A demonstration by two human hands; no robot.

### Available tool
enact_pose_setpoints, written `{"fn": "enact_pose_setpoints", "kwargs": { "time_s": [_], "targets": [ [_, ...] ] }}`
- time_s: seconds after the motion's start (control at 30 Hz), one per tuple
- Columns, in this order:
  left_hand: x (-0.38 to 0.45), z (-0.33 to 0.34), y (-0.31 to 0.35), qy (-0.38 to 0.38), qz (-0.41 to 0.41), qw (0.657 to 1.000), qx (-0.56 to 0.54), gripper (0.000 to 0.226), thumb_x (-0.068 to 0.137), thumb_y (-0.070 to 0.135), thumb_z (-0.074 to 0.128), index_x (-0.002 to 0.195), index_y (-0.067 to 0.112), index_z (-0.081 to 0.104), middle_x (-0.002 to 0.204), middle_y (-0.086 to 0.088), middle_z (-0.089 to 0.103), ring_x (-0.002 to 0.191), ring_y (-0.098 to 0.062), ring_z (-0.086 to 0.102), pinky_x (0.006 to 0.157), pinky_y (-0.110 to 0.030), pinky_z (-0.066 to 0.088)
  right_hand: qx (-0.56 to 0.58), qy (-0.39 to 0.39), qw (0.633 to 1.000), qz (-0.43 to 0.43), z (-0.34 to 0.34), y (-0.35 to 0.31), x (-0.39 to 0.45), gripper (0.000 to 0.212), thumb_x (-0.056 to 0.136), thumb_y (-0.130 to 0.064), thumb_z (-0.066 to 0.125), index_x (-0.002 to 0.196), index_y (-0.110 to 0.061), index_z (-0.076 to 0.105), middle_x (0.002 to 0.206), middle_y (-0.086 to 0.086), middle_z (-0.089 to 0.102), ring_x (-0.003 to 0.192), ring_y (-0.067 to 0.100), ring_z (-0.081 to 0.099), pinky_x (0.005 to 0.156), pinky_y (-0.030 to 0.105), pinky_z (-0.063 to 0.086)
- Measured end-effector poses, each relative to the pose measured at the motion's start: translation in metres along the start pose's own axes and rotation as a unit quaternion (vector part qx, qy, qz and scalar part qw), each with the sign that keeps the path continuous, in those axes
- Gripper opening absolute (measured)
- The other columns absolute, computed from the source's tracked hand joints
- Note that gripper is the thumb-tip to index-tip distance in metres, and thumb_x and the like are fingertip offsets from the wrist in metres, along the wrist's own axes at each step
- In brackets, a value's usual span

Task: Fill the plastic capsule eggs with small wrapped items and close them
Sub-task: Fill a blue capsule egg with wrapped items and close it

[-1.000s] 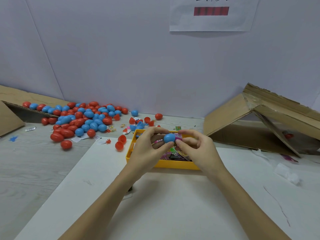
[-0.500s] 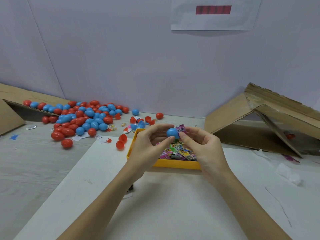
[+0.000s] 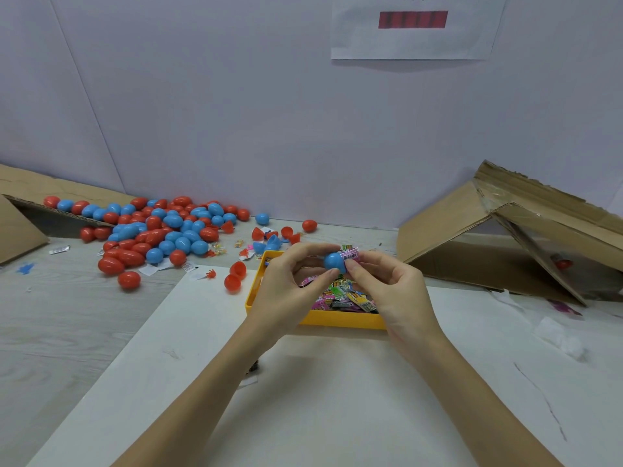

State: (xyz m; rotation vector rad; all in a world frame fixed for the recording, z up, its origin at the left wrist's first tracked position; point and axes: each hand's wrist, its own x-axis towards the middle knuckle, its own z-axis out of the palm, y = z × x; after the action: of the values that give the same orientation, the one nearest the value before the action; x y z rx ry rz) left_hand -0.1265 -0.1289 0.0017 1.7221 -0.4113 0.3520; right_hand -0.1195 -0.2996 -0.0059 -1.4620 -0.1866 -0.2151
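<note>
Grey wood-grain table (image 3: 67,325), lilac wall (image 3: 236,112)

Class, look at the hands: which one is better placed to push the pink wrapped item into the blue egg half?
The right hand: it pinches the pink wrapped item at the mouth of the blue egg half, which the left hand holds steady.

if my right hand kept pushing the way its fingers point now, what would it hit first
Most likely the blue capsule half held by your left hand; your right hand already presses the pink wrapped item toward it. Depth is uncertain.
</note>
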Motion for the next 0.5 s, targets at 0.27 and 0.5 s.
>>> {"fn": "enact_pose_setpoints", "kwargs": {
  "time_s": [0.27, 0.5],
  "targets": [
    [0.0002, -0.0005, 0.0001, -0.002, 0.016, 1.000, 0.002, 0.039, 0.089, 0.005, 0.074, 0.127, 0.014, 0.068, 0.120, -0.002, 0.069, 0.109, -0.013, 0.069, 0.089, -0.027, 0.059, -0.014, -0.001, 1.000, -0.002, 0.0009, -0.0031, -0.0031, 0.015, 0.089, -0.025, 0.077, 0.103, -0.029, 0.077, 0.099, -0.008, 0.079, 0.098, 0.006, 0.074, 0.077, 0.017, 0.058],
    [0.0013, -0.0004, -0.0017, 0.001, 0.022, 1.000, 0.005, 0.040, 0.090, 0.006, 0.073, 0.129, 0.016, 0.068, 0.122, 0.000, 0.067, 0.109, -0.011, 0.069, 0.089, -0.023, 0.058, -0.002, 0.002, 1.000, 0.009, 0.0021, -0.0048, -0.0034, 0.017, 0.089, -0.026, 0.077, 0.105, -0.028, 0.077, 0.100, -0.005, 0.079, 0.100, 0.010, 0.074, 0.078, 0.020, 0.059]
  ]
}}
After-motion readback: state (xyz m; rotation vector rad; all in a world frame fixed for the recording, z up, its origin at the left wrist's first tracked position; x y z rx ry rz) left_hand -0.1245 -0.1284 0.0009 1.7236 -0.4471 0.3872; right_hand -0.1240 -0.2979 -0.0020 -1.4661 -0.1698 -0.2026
